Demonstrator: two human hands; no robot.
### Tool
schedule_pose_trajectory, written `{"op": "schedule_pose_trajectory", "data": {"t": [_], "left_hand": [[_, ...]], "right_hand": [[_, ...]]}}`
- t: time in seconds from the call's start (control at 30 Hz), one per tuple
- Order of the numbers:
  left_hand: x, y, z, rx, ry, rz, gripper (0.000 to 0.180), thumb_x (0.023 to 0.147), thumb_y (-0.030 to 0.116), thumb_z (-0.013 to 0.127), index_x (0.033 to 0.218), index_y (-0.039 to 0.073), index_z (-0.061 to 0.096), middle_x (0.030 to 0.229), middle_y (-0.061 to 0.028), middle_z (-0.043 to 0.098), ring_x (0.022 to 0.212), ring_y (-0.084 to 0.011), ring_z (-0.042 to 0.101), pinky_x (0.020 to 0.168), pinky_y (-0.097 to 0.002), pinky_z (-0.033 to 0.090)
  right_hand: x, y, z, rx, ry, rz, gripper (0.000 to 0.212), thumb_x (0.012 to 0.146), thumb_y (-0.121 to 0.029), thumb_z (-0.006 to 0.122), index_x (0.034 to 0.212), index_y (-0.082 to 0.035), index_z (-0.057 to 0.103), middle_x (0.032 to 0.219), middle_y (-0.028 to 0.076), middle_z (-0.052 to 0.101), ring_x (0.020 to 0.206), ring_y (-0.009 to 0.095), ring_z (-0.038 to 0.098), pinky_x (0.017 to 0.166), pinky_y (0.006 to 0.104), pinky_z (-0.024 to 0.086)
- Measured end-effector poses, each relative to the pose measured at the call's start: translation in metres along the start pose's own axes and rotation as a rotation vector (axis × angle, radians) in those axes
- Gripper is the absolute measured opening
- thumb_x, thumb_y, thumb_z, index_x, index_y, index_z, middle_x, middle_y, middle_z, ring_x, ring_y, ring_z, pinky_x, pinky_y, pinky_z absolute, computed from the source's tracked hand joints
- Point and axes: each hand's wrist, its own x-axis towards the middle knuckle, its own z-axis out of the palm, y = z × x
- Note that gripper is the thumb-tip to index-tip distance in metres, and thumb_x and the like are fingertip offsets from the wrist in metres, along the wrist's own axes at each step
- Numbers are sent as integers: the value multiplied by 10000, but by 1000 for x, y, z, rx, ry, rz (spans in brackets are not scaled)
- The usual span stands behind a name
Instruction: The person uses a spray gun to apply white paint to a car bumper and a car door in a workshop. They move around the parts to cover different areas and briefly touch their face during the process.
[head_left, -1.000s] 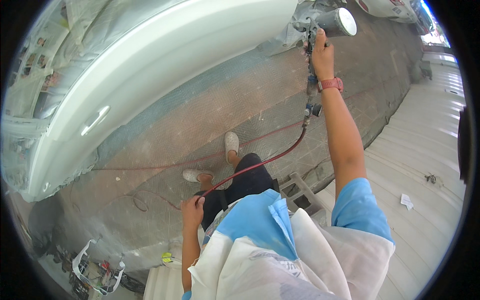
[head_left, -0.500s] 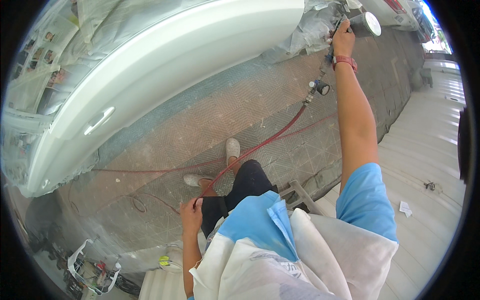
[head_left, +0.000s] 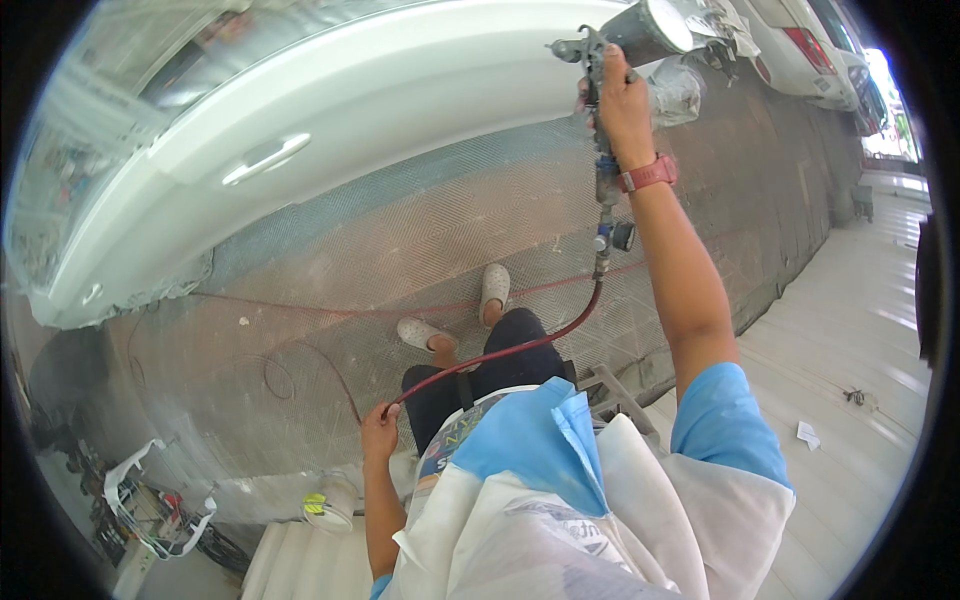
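Observation:
My right hand (head_left: 624,105) is wrapped round the grip of a spray gun (head_left: 592,85), with a dark cup (head_left: 640,35) with a white end on top. The nozzle points left, toward a glossy white car body side (head_left: 400,110) with a door handle (head_left: 268,160). Below the grip hang a small pressure gauge (head_left: 623,236) and a red air hose (head_left: 520,346). The hose runs down across my thighs to my left hand (head_left: 380,430), whose fingers are closed round it. A red band (head_left: 648,174) circles my right wrist.
Masking film and paper (head_left: 90,150) cover the upper left of the car. More hose (head_left: 280,380) loops over the patterned floor by my feet. Another white car (head_left: 800,55) stands at the upper right. A bucket (head_left: 335,503) and a white frame with cables (head_left: 160,505) are at lower left.
My right hand has brought the spray gun left, in front of the white panel, so its whole side now shows. The hose sags nearer my legs. My left hand still holds it.

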Motion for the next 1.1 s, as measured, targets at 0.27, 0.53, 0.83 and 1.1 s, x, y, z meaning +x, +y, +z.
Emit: {"op": "schedule_pose_trajectory", "data": {"t": [0.27, 0.53, 0.83, 1.1], "left_hand": [[-43, -144, -26, -36, 76, -130, 355, 1062, 358, 681, 1099, 14, 759, 912, -230, 722, 843, -379, 702, 793, -444, 533], [-86, -244, -43, -161, 175, -225, 421, 1070, 422, 665, 1188, 40, 795, 1004, -197, 775, 970, -309, 734, 896, -414, 535], [-104, -271, -41, -247, 235, -357, 428, 1081, 431, 655, 1206, 51, 807, 1130, -190, 804, 1075, -302, 748, 970, -399, 538], [-91, -248, -39, -237, 272, -236, 365, 1077, 381, 673, 1185, 53, 791, 1019, -181, 770, 954, -324, 721, 887, -410, 540]], "right_hand": [[-97, -62, 180, 183, -205, -46, 563, 1146, -497, 517, 1151, 31, 711, 718, 28, 647, 568, 110, 615, 474, 280, 472], [-161, -112, 332, 221, -311, -113, 676, 1111, -540, 548, 1293, 92, 703, 701, 132, 694, 611, 219, 691, 617, 374, 556], [-191, -157, 443, 206, -383, -270, 588, 1112, -490, 529, 1139, 52, 753, 849, 291, 744, 843, 486, 726, 789, 502, 579], [-151, -182, 409, 245, -443, -129, 661, 1118, -553, 493, 1026, 53, 739, 706, 124, 701, 572, 210, 684, 561, 375, 557]]}}
